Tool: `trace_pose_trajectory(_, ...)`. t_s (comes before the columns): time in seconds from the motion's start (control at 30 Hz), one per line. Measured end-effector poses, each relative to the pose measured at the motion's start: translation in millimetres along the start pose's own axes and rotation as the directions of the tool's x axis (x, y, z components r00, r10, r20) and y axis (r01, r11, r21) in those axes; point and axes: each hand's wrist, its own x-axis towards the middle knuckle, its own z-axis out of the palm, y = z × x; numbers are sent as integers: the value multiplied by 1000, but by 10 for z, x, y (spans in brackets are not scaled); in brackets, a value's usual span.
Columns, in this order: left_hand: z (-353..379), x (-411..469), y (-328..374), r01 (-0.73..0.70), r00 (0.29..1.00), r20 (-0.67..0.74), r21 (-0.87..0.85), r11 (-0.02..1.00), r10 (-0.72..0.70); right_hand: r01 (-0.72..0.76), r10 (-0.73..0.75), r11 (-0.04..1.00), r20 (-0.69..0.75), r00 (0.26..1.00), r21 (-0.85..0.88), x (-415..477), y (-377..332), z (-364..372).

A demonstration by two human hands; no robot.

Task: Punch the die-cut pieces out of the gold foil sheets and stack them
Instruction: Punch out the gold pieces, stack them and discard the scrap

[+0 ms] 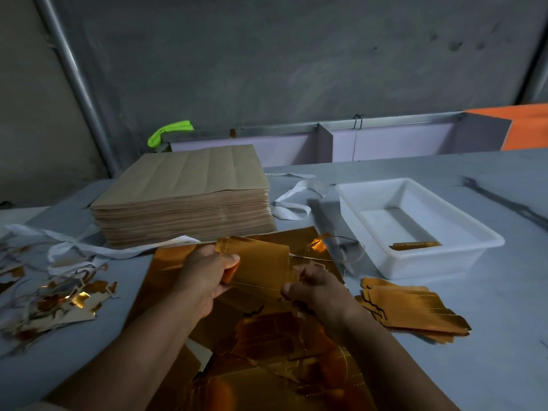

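The worktop [489, 366] is carrying the gold foil sheet [175, 262], with the stack of punched pieces [415, 310] just to its right. Above the sheet, the left hand [207, 277] and right hand [320, 289] are each pinching an edge of one die-cut piece [264, 268]. Keeping the fingers close to any uncut tabs is probably sparing it tears.

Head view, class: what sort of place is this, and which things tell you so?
Probably a small print-finishing or packaging workshop: a tall stack of brown sheets, a pile of punched gold pieces and foil offcuts on the worktable. Left hand and right hand hold a gold piece.
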Motion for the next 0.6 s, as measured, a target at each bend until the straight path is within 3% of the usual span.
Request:
trace_pose_trajectory(0.27, 27, 51, 58, -40, 996, -85, 11, 999, 41, -8, 8, 1000, -33, 999, -17, -17, 89, -26)
trace_pose_trajectory(0.37, -20, 79, 114, -49, 991, -127, -62, 997, 41, -56, 60, 998, -126, 990, 33, -6, 123, -46)
trace_pose_trajectory(0.47, 4, 85, 186, -28, 992, -127, -157, 987, 7, -86, 60, 984, -163, 985, -154, 22, 181, 9)
trace_pose_trajectory(0.6, 282, 1, 214, -1, 1000, -15, -143, 990, -1, -17, -29, 882, -90, 996, -471, 51, 264, 161)
